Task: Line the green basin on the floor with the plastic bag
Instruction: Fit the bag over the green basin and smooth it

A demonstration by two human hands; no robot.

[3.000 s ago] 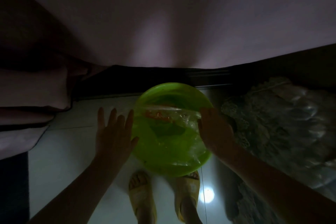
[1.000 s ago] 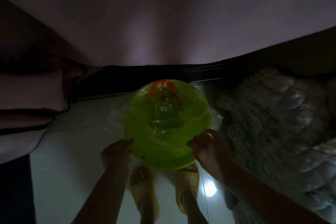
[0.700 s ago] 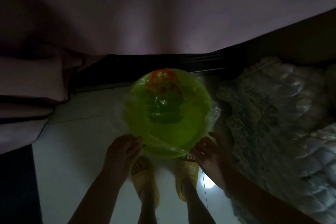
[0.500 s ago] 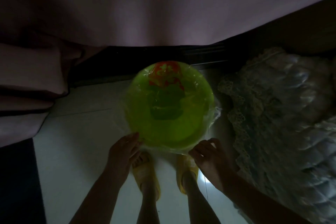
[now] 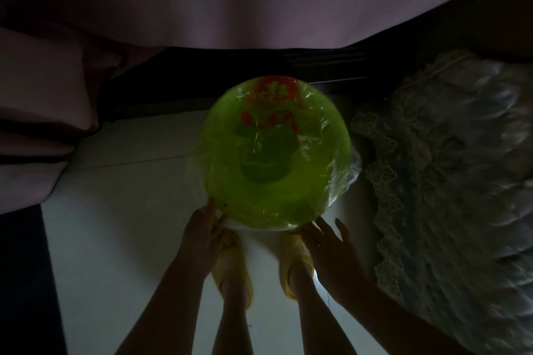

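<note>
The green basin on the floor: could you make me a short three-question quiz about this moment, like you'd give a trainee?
1. True or false: the plastic bag already spreads over the green basin.
2. Where do the left hand and right hand sit? A) at the far rim B) at the near rim, by the yellow sandals C) inside the basin
3. Fill in: the printing on the bag is ____ in colour.

Key: 1 true; 2 B; 3 red. Whether the fingers actually pinch the bag's edge is too dark to tell.
</note>
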